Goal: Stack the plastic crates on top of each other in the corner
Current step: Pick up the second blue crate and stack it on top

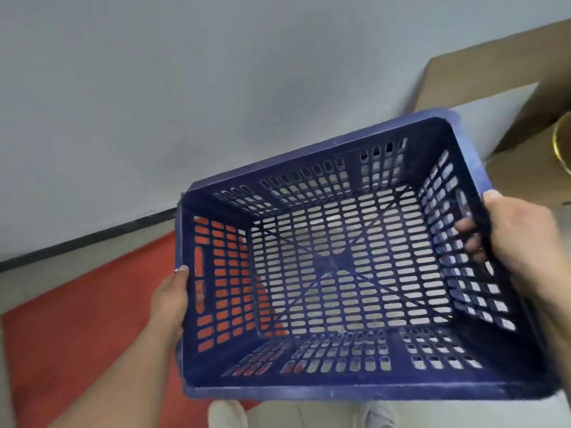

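A dark blue plastic crate (336, 387) with slotted walls and floor fills the middle of the view, held up in the air and tilted, its open top facing me. It is empty. My left hand (171, 299) grips its left rim beside the handle slot. My right hand (513, 236) holds the right wall, fingers curled inside through the rim. No other crate is in view.
A red mat (83, 316) lies on the floor at lower left, under the crate. A pale wall (185, 88) with a dark skirting strip (86, 239) runs behind. Brown cardboard boxes (494, 66) and a yellow round rim (560, 143) stand at the right. My shoes (227, 413) show below.
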### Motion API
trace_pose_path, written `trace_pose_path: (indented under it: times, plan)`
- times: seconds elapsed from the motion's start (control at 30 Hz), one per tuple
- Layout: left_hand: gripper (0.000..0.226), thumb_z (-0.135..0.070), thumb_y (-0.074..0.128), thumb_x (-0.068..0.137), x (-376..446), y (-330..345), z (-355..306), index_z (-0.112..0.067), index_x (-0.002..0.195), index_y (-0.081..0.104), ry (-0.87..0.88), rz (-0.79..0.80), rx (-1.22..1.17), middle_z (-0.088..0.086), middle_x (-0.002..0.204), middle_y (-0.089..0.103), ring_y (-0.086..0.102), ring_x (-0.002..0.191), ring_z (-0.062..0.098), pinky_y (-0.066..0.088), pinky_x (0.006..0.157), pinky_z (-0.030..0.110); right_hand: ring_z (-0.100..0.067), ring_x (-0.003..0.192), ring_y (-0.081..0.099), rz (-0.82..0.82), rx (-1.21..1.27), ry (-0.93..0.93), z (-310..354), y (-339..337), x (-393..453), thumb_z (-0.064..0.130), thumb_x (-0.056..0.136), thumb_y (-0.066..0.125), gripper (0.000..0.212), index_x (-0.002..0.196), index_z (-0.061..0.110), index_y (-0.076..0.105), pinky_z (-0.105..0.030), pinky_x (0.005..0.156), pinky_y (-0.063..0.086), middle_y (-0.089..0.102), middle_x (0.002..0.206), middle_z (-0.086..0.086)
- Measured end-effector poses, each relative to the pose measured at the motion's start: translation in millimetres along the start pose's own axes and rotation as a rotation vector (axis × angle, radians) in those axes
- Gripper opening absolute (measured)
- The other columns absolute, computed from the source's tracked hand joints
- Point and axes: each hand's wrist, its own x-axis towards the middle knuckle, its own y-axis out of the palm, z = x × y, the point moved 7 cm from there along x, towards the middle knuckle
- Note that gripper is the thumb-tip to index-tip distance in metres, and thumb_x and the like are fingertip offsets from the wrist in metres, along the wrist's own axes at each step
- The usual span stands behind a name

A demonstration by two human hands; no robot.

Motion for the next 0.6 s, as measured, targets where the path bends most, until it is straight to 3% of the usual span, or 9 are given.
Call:
trace_pose_path:
  times: [0.1, 0.23, 0.4, 0.53, 0.6]
  plan:
    - [0.027, -0.035, 0.049, 0.094, 10.6, -46.9, 13.2, -0.011, 0.092, 0.061, 0.006, -0.047, -0.024, 0.015, 0.079, 0.064, 0.058, 0.07, 0.03, 0.051, 0.073, 0.046, -0.009, 0.028, 0.05, 0.046, -0.04, 0.006, -12.4, 44.3, -13.2, 0.026, 0.096, 0.037, 0.039, 0.078, 0.0, 0.06, -0.016, 0.031, 0.04, 0.06, 0.042, -0.004]
    - [0.024, -0.038, 0.05, 0.094, 28.4, -123.5, 31.8, -0.016, 0.088, 0.058, -0.02, -0.128, -0.06, 0.016, 0.082, 0.063, 0.057, 0.07, 0.03, 0.051, 0.075, 0.048, -0.023, 0.055, 0.062, 0.162, -0.118, -0.001, -23.5, 118.5, -40.5, 0.022, 0.096, 0.036, 0.037, 0.102, -0.005, 0.061, -0.029, 0.05, 0.052, 0.066, 0.076, -0.019]
    - [0.035, -0.049, 0.048, 0.09, 59.0, -225.3, 52.4, -0.018, 0.086, 0.063, -0.052, -0.221, -0.084, 0.016, 0.085, 0.066, 0.061, 0.077, 0.033, 0.051, 0.08, 0.051, -0.03, 0.071, 0.064, 0.304, -0.164, -0.04, -27.4, 221.3, -87.6, 0.024, 0.099, 0.033, 0.034, 0.094, 0.003, 0.058, -0.048, 0.076, 0.054, 0.067, 0.086, -0.018]
    - [0.04, -0.048, 0.043, 0.092, 87.3, -291.0, 73.3, -0.015, 0.079, 0.061, -0.073, -0.242, -0.125, 0.015, 0.076, 0.059, 0.052, 0.063, 0.028, 0.046, 0.065, 0.04, -0.039, 0.082, 0.065, 0.367, -0.186, -0.078, -26.7, 296.0, -114.8, 0.021, 0.099, 0.034, 0.033, 0.101, -0.002, 0.057, -0.054, 0.081, 0.054, 0.066, 0.095, -0.024]
    - [0.036, -0.047, 0.046, 0.089, 99.9, -315.4, 86.3, -0.017, 0.076, 0.062, -0.089, -0.26, -0.151, 0.015, 0.076, 0.059, 0.052, 0.062, 0.027, 0.046, 0.065, 0.039, -0.042, 0.085, 0.065, 0.397, -0.206, -0.095, -27.7, 328.7, -124.6, 0.021, 0.099, 0.034, 0.032, 0.098, 0.0, 0.057, -0.056, 0.083, 0.053, 0.066, 0.092, -0.024]
